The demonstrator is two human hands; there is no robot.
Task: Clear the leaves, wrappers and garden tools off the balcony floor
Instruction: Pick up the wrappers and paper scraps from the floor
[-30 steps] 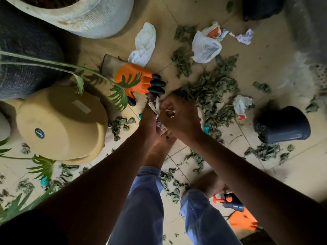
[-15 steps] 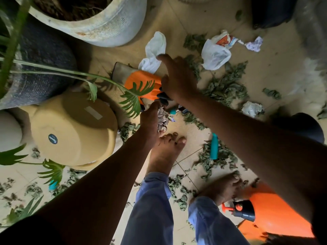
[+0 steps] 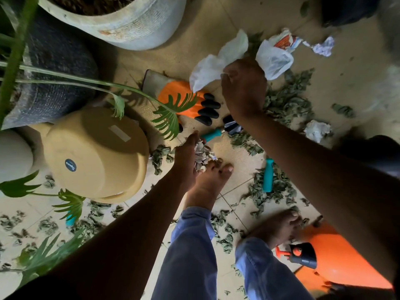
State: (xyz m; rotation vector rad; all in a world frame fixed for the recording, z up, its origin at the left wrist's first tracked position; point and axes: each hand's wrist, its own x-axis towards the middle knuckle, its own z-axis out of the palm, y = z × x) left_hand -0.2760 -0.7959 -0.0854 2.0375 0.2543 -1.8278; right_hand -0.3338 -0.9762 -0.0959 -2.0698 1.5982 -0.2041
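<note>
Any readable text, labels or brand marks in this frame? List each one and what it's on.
Round dark sticker on the upturned tan plastic pot: pale lettering, too blurred to read.
Pale rectangular label on the same pot's base: no legible text.
Crumpled white wrapper with red-orange print: print too small and creased to read.
Nothing else shows text.

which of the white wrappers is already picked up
The white plastic wrapper gripped by the right hand; the bag with orange print and crumpled paper lie on the floor.
</note>
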